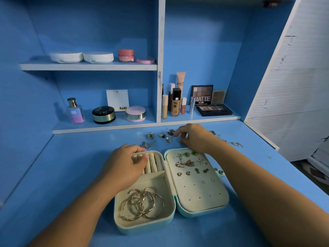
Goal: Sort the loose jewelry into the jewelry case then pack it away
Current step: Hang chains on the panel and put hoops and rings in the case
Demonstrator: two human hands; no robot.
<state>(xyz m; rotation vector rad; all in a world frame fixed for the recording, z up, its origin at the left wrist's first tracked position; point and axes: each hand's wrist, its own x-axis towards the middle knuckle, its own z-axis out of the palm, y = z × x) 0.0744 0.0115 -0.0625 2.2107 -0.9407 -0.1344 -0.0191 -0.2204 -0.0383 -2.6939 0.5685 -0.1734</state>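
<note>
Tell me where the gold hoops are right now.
In the head view, the gold hoops lie piled in the large near compartment of the jewelry case's left half, just this side of the ring rolls under the left hand.

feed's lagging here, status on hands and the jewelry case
Left hand grips far rim of open mint-green jewelry case. Right hand over loose silver rings on blue desk, grasp unclear. Path to case unblocked.

I see a perfume bottle (75,111), powder jars (103,114), foundation bottles (175,102) and eyeshadow palettes (214,110) on the blue shelves (89,66) behind the bench (71,175).
</note>
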